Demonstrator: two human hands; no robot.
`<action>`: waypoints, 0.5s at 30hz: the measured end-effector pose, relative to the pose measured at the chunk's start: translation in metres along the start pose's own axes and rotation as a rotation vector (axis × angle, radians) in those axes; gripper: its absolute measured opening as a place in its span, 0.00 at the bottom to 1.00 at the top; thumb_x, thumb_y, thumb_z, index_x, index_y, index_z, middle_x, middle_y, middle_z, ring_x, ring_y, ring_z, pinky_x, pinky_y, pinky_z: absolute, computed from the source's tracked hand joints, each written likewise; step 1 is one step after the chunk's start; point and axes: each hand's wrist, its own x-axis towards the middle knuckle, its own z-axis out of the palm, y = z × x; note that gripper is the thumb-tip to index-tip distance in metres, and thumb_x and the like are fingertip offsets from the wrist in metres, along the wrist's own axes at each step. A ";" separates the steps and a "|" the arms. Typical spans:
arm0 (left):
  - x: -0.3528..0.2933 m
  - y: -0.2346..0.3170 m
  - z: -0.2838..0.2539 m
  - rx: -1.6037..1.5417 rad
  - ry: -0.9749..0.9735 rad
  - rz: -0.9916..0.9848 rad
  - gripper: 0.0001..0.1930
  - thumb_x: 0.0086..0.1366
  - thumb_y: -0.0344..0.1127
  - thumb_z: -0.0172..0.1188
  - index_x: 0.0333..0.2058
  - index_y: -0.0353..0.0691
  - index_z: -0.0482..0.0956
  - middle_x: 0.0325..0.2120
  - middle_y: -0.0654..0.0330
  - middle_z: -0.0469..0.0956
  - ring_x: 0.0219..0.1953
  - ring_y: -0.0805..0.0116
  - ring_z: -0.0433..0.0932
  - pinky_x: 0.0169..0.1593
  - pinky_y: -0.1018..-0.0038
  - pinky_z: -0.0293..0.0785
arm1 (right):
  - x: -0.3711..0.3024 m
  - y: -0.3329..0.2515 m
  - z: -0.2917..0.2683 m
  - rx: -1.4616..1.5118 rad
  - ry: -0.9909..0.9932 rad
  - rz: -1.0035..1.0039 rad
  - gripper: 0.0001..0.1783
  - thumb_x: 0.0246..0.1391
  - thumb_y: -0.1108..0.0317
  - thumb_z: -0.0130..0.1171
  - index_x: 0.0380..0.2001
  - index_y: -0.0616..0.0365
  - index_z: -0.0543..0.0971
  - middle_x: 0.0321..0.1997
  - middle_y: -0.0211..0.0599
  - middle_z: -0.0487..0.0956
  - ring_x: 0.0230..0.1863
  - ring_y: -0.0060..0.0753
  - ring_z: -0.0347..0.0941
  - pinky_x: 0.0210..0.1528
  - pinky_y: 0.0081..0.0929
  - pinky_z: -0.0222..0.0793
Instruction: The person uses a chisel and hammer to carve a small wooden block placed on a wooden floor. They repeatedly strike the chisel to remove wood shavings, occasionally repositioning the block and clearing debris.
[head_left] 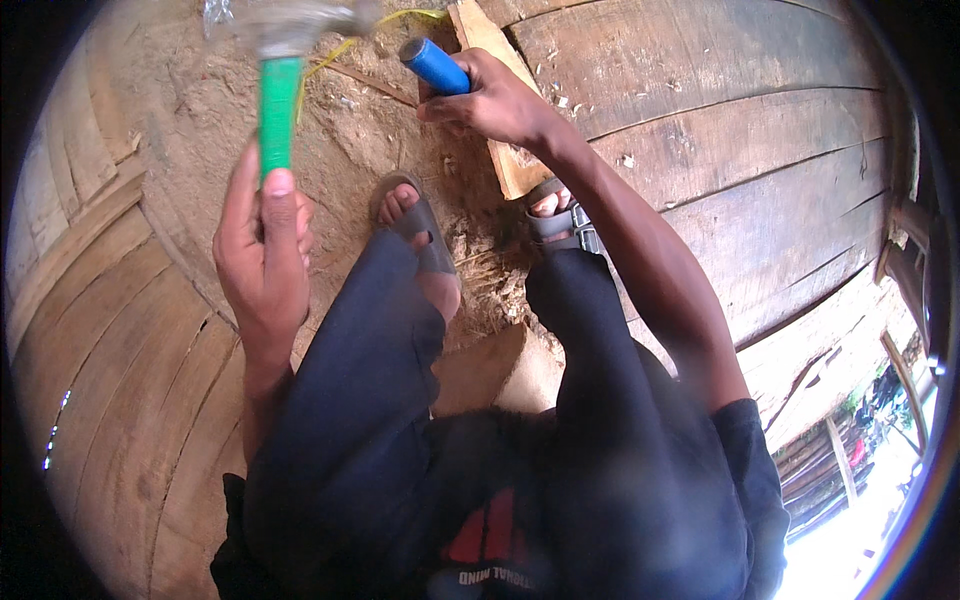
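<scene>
My left hand (265, 240) is closed round the green handle of a hammer (280, 110), thumb lying along the grip. The hammer's metal head is raised near the top edge and smeared by motion. My right hand (495, 100) grips what looks like a chisel (435, 65) by its blue, round handle; its blade is hidden behind my fingers. The handle's dark butt end points up and left, toward the hammer, with a gap between them. Under my right hand and wrist lies a pale, rough-cut piece of wood (515, 165), its near end beside my right foot.
My sandalled feet (420, 230) rest on bare earth (340, 130) strewn with wood chips. Plank walls (740, 130) curve along the right and the left (120, 370). A yellow strap (335, 52) lies near the top. A wooden block (490, 370) is between my legs.
</scene>
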 end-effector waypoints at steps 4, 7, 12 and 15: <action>0.000 -0.005 0.000 0.297 -0.097 0.033 0.23 0.75 0.40 0.47 0.63 0.35 0.65 0.19 0.72 0.60 0.18 0.86 0.58 0.20 0.84 0.53 | -0.004 -0.005 0.002 -0.052 -0.028 -0.004 0.10 0.51 0.66 0.65 0.23 0.57 0.75 0.18 0.26 0.72 0.21 0.19 0.68 0.25 0.24 0.62; 0.003 0.002 -0.008 0.201 -0.039 0.072 0.23 0.74 0.39 0.48 0.62 0.34 0.65 0.19 0.72 0.60 0.18 0.85 0.58 0.20 0.84 0.54 | -0.003 -0.004 -0.002 -0.023 -0.045 0.007 0.11 0.51 0.66 0.65 0.23 0.57 0.74 0.18 0.26 0.72 0.20 0.19 0.68 0.25 0.24 0.63; -0.003 -0.017 -0.004 0.209 -0.070 0.068 0.22 0.75 0.37 0.46 0.63 0.33 0.63 0.18 0.71 0.62 0.18 0.85 0.60 0.20 0.85 0.56 | -0.003 -0.002 0.001 0.044 -0.070 0.012 0.10 0.51 0.67 0.65 0.23 0.57 0.74 0.18 0.26 0.72 0.20 0.20 0.69 0.25 0.23 0.65; -0.006 -0.017 -0.008 0.118 -0.060 0.058 0.22 0.75 0.37 0.45 0.63 0.33 0.62 0.19 0.70 0.62 0.18 0.85 0.60 0.19 0.85 0.56 | -0.001 0.005 -0.001 0.062 -0.083 0.049 0.10 0.51 0.67 0.65 0.24 0.57 0.75 0.19 0.27 0.72 0.20 0.20 0.69 0.25 0.23 0.65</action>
